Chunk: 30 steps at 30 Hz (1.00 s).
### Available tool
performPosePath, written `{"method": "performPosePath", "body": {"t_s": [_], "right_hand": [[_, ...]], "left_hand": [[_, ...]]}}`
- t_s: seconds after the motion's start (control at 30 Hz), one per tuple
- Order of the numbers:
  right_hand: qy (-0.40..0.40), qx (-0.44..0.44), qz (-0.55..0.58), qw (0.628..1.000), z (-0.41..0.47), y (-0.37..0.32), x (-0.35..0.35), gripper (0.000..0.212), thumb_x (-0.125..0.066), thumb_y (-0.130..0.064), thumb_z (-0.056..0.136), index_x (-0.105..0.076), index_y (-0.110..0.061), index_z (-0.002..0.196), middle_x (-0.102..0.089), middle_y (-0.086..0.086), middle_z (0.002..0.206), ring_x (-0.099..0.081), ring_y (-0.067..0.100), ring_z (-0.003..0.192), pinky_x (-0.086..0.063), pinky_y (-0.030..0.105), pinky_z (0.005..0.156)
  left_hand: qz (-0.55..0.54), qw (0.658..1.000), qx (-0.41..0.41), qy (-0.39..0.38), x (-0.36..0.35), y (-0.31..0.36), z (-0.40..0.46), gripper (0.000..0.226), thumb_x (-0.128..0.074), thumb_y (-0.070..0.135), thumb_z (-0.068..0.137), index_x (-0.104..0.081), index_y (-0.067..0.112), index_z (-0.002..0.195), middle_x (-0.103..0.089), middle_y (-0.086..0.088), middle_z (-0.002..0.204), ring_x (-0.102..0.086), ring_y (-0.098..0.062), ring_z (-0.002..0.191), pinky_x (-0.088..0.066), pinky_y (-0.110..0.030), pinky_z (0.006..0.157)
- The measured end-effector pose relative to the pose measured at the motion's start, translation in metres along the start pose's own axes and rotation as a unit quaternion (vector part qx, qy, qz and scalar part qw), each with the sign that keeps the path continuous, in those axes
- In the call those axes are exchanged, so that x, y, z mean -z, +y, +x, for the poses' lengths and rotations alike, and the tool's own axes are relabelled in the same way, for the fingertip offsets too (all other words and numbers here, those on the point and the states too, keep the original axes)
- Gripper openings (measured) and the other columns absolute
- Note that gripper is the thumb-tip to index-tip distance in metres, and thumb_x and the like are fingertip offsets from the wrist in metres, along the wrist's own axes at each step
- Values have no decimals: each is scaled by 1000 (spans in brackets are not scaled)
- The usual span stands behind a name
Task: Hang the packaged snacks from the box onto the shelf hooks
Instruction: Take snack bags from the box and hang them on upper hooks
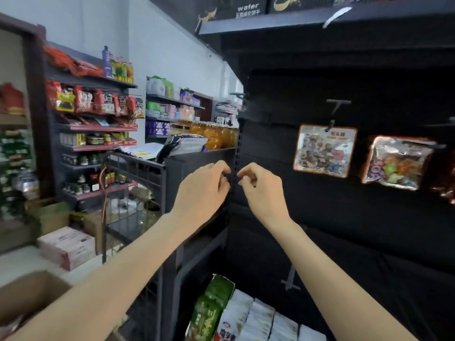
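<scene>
Both hands raised at the slotted upright (236, 153) of the dark shelf, left hand (203, 188) and right hand (262, 187) fingers curled, pinching something too dark to make out; two hung snack packs (325, 151) well right; box (29, 291) lower left, cut off.
</scene>
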State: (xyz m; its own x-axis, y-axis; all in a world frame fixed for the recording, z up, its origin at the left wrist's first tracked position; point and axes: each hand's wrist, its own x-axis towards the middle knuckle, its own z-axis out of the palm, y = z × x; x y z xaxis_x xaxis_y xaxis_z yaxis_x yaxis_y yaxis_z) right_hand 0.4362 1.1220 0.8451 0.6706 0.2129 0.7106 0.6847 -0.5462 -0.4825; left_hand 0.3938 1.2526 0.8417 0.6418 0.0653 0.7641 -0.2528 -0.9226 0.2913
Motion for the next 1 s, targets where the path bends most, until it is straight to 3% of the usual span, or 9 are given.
{"method": "performPosePath", "body": {"t_s": [0.1, 0.23, 0.37, 0.47, 0.63, 0.8, 0.9, 1.0], "right_hand": [[-93, 1, 29, 995, -32, -22, -60, 18, -46, -10, 93, -63, -16, 98, -66, 0, 93, -61, 15, 83, -52, 37, 76], [-234, 5, 31, 972, -86, -50, -155, 21, -45, -14, 95, -64, -14, 105, -66, 2, 101, -61, 19, 90, -52, 37, 77], [-380, -7, 23, 925, -141, -68, -245, 25, -44, -15, 95, -64, -13, 112, -66, 6, 110, -61, 24, 101, -51, 40, 85], [-456, -26, 17, 889, -176, -72, -299, 29, -46, -12, 92, -63, -13, 116, -64, 11, 115, -59, 28, 108, -49, 41, 89], [-553, -21, -38, 832, -217, -61, -359, 48, -52, -14, 92, -43, -11, 140, -48, 13, 137, -49, 27, 122, -42, 33, 95], [-633, -2, -31, 774, -244, -42, -393, 82, -69, -24, 85, -20, -20, 151, -21, 5, 157, -23, 20, 143, -25, 30, 114], [-613, 0, -52, 788, -254, -40, -404, 84, -76, -28, 78, -28, -23, 147, -28, 5, 149, -32, 25, 135, -35, 40, 108], [-558, 82, -145, 813, -254, -48, -407, 76, -79, -37, 72, -39, -17, 134, -39, 6, 134, -36, 26, 122, -42, 39, 94]], "left_hand": [[23, 996, 71, -49, 14, -63, -58, 19, -51, 19, 91, -58, 22, 108, -64, 6, 94, -60, -18, 86, -51, -37, 73], [32, 973, 207, -99, 33, -145, -137, 13, -53, 18, 91, -57, 23, 102, -57, 11, 79, -57, -16, 79, -45, -29, 64], [47, 930, 329, -160, 51, -220, -212, 18, -53, 14, 89, -59, 17, 106, -66, -5, 95, -62, -27, 91, -50, -36, 78], [57, 897, 380, -217, 58, -270, -263, 20, -49, 10, 91, -60, 9, 107, -65, -14, 103, -60, -30, 100, -44, -34, 82], [52, 829, 409, -378, 47, -325, -326, 43, -47, 16, 96, -42, 10, 139, -43, -12, 143, -43, -27, 130, -38, -32, 103], [68, 769, 362, -523, 30, -341, -356, 66, -50, 36, 93, -18, 23, 150, -14, -7, 157, -25, -28, 141, -30, -43, 110], [64, 767, 347, -535, 28, -344, -366, 72, -55, 28, 92, -15, 23, 151, -4, -6, 158, -17, -26, 144, -31, -42, 110], [46, 774, 352, -525, 28, -345, -365, 71, -56, 23, 92, -15, 24, 151, -1, -4, 159, -18, -27, 144, -30, -38, 111]]}}
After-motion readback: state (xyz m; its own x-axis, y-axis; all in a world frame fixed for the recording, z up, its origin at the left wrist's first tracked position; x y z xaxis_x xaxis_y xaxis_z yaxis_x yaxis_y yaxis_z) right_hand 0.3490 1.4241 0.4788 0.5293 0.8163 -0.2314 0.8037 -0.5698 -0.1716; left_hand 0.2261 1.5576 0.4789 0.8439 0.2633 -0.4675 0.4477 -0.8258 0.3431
